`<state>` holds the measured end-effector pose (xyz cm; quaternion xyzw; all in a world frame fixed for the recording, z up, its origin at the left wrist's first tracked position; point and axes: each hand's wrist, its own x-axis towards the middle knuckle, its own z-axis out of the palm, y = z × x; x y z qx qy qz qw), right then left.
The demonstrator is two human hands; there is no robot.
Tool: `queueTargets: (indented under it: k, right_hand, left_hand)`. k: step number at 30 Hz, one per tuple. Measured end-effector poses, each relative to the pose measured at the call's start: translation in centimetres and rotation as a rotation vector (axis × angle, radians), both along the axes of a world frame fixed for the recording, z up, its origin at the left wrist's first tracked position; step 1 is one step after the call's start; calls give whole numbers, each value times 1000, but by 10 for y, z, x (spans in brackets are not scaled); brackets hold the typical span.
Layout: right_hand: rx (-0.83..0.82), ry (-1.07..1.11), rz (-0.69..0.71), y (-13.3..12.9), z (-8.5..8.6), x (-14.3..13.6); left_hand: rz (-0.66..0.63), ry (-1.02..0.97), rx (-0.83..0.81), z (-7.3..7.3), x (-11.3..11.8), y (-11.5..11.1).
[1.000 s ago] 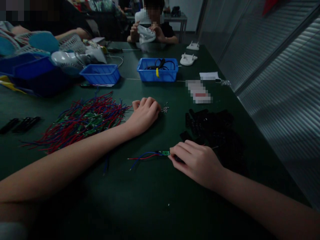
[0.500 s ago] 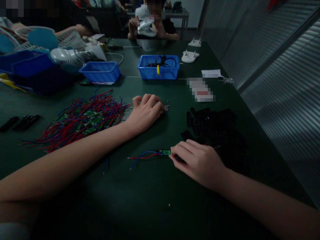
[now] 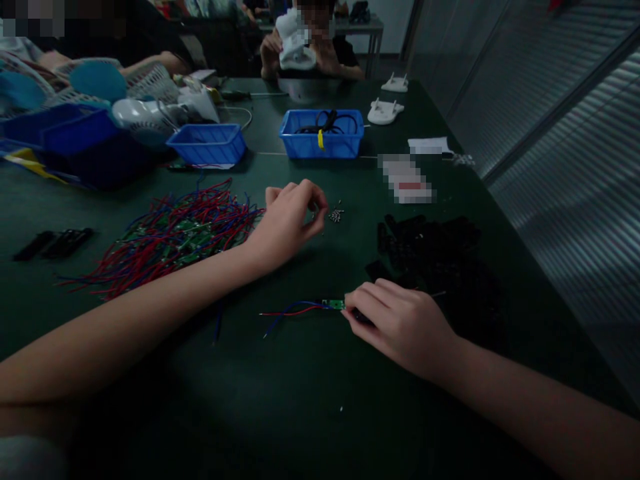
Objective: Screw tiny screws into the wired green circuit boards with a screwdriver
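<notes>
Left hand point(image 3: 289, 219) curls, contents unclear, beside shiny screws point(image 3: 337, 215); right hand point(image 3: 399, 321) clasps a flat green circuit board point(image 3: 334, 305).

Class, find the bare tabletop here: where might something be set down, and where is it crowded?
Widest: near table, bordered by circuit board, left forearm and right forearm; one speck lies there. Smaller: between screws and cable bin. Crowded: wire pile left, black parts right.

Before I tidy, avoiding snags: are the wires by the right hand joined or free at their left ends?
Free: red wire and blue wire show bare, separate tips.
</notes>
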<state>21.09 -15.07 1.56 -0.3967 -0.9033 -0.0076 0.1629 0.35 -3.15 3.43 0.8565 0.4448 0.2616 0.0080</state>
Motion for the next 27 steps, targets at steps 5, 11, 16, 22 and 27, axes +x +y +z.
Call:
queueTargets:
  k: [5,11,16,22,27]
  right_hand:
    - [8,6,5,-1,1,1]
    - [21,-14,10,1,2,0]
    - [16,-28,7,1,2,-1]
    - [-66,15,-8,0,2,0]
    - [32,176,-45,-2,1,0]
  left_hand:
    - [-226,-208,-465,4,-4,-18]
    - [-175,-253,-490,-7,-3,-9]
    - [-228,-324,-533,13,-9,-42]
    - [-256,-456,-699,12,-14,-94]
    - [-222,-627,-877,-1,-8,-94]
